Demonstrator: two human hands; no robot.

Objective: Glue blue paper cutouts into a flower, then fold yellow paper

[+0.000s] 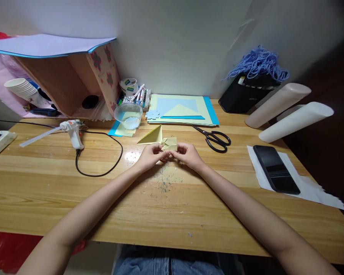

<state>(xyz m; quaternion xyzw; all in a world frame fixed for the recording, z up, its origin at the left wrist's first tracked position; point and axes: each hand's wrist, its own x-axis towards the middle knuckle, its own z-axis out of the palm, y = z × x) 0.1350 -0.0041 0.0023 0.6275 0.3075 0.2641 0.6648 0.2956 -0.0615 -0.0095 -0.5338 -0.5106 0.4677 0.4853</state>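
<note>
A small folded piece of pale yellow paper (170,143) is held between my two hands above the middle of the table. My left hand (151,156) pinches its near left edge, with the thumb toward the centre. From the right, my right hand (189,156) grips the near edge, and the thumbs almost meet. Some of the fingers are hidden beneath the paper. Just behind my left hand stands a folded yellow paper triangle (151,136); whether it joins the held piece I cannot tell. Black-handled scissors (216,140) lie to the right of my right hand.
Stacked coloured paper (212,110) lies behind, beside a clear plastic bowl (128,114) and markers (140,95). A glue gun (73,133) with a looping cable stands left, near a cardboard box (103,76). At right are a phone (276,168) and white rolls (295,121).
</note>
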